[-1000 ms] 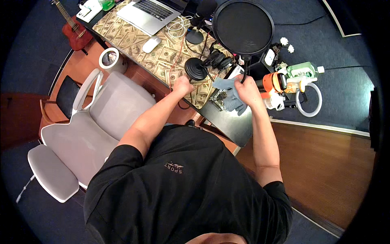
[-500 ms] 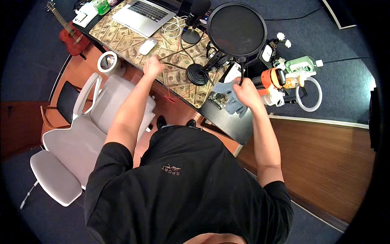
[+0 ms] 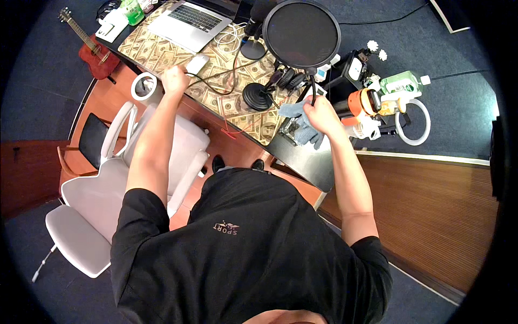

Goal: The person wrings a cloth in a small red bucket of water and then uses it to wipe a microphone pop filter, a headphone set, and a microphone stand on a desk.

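My left hand (image 3: 174, 80) is closed on a black cable (image 3: 198, 79) over the front edge of the banknote-patterned desk mat (image 3: 145, 48), beside the white mouse (image 3: 197, 63). My right hand (image 3: 322, 114) grips the black gooseneck (image 3: 313, 86) of a round pop filter (image 3: 301, 33). A grey-blue glove or cloth (image 3: 306, 133) lies under that hand. Between my hands are a round black stand base (image 3: 257, 96) and black headphones (image 3: 288, 79).
A laptop (image 3: 191, 24) and microphone stand (image 3: 253, 49) are at the back. Orange-and-black equipment (image 3: 356, 102), a green bottle (image 3: 399, 83) and a ring (image 3: 413, 139) crowd the right. A grey chair (image 3: 86, 237), bin (image 3: 154, 94) and red guitar (image 3: 94, 62) stand left.
My left hand has moved left and away from me along the desk with the cable, which now stretches across the mat. The pop filter and my right hand have shifted slightly left in the view.
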